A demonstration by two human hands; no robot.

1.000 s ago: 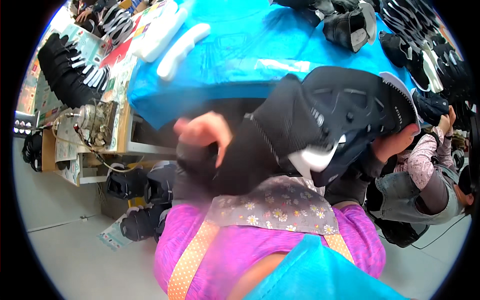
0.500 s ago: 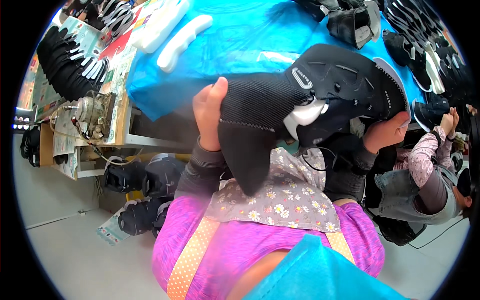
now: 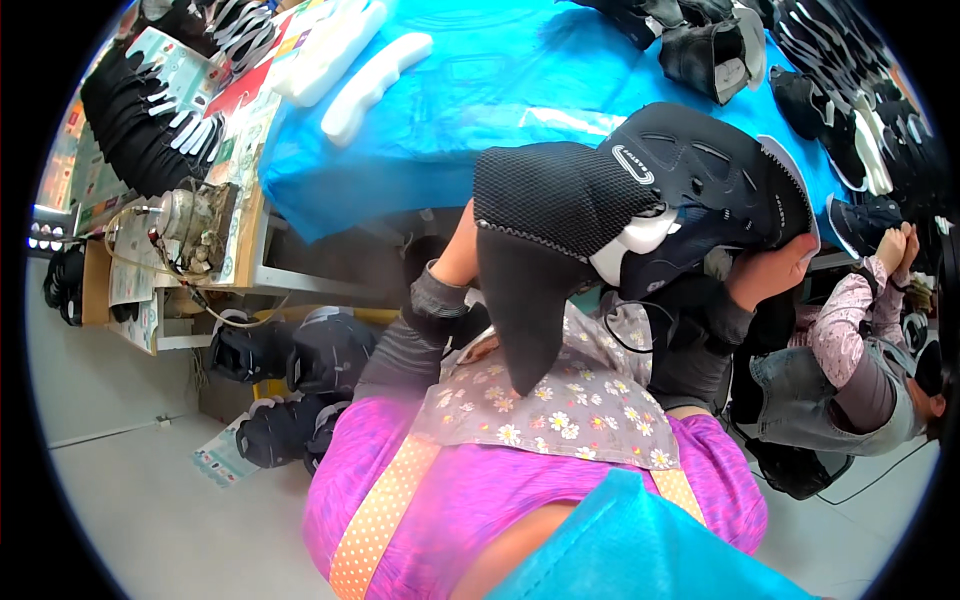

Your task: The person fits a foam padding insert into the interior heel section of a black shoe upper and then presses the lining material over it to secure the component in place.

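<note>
A black shoe upper (image 3: 690, 165) with mesh and a white piece (image 3: 640, 235) inside is stretched out in front of me, above my lap. My right hand (image 3: 770, 272) is closed on its edge at the right end, thumb along the grey rim. My left hand (image 3: 462, 245) reaches up behind the mesh part at the other end. Its fingers are hidden there, so I cannot see how they hold. A pointed black flap (image 3: 530, 310) hangs from the mesh end over my flowered apron (image 3: 560, 415).
A blue-covered table (image 3: 450, 100) spans the far side, with white curved shapes (image 3: 375, 88) at its left. Black shoes (image 3: 705, 60) crowd its right. Stacked black pieces (image 3: 140, 130) and a small machine (image 3: 185, 235) stand left. Another person (image 3: 850, 340) sits at the right.
The mesh end of the upper has shifted right and the flap with it. My left hand has moved right and down, from gripping the mesh's outer edge to behind it.
</note>
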